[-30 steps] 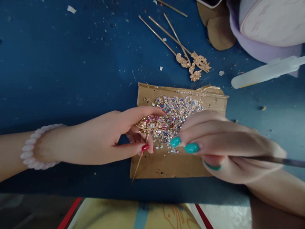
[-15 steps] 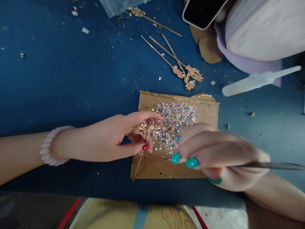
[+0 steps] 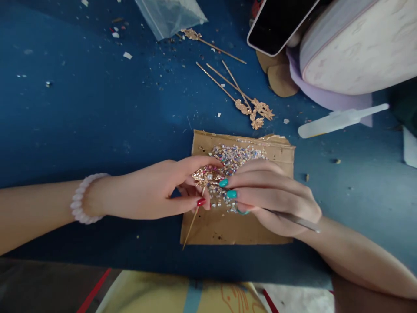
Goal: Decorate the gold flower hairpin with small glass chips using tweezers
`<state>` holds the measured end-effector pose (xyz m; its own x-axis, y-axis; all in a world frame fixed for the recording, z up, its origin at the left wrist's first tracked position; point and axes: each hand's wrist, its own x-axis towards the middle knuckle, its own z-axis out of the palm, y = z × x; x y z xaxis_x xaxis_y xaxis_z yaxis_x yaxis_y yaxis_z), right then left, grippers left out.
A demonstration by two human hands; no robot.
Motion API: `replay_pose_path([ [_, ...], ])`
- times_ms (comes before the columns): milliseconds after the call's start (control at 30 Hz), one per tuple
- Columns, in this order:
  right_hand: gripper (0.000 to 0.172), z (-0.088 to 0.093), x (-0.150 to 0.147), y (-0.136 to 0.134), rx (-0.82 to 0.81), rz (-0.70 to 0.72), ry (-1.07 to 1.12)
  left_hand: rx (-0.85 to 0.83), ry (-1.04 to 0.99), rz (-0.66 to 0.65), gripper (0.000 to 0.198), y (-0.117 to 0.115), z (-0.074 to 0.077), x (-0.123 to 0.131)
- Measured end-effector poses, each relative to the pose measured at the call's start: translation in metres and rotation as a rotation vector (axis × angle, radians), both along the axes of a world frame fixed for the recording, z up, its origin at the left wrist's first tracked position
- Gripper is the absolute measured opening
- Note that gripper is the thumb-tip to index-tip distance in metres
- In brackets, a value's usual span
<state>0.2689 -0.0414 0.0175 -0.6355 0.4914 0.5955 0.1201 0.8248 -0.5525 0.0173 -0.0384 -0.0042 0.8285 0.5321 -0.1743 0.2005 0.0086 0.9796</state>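
A gold hairpin (image 3: pixel 202 176) with a pearl and pink stones on its ornate head is pinched in my left hand (image 3: pixel 156 189). Its thin stem slants down over a piece of cardboard (image 3: pixel 241 230). My right hand (image 3: pixel 276 191) is closed around slim metal tweezers (image 3: pixel 304 223), whose back end sticks out below the palm. The tips are mostly hidden by the fingers, close beside the hairpin's head; I cannot tell if they touch it or hold a stone. Loose multicoloured rhinestones (image 3: pixel 231 155) lie on the cardboard, partly covered by both hands.
Several plain gold hairpins (image 3: pixel 256 108) lie beyond the cardboard, near a clear plastic bag (image 3: pixel 172 17). At the upper right are a phone (image 3: pixel 280 26), a pale pouch (image 3: pixel 355 48) and a white glue tube (image 3: pixel 339 123). Small scraps are scattered over the blue table (image 3: pixel 81 108).
My right hand has moved left with the tweezers, up to the hairpin's head. My left hand keeps its hold on the hairpin. The view has shifted slightly.
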Motion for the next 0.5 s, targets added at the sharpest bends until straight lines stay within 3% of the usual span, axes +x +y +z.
replay_pose_path([
  [233,0.007,-0.0046,-0.0006,-0.0018,-0.065,-0.022,0.022,-0.033,0.013,-0.024,0.059,0.0003,0.0025,0.0013],
  [500,0.010,-0.0019,-0.0015,-0.0015,-0.055,0.003,0.027,-0.048,0.002,0.086,0.052,-0.0063,0.0063,0.0024],
])
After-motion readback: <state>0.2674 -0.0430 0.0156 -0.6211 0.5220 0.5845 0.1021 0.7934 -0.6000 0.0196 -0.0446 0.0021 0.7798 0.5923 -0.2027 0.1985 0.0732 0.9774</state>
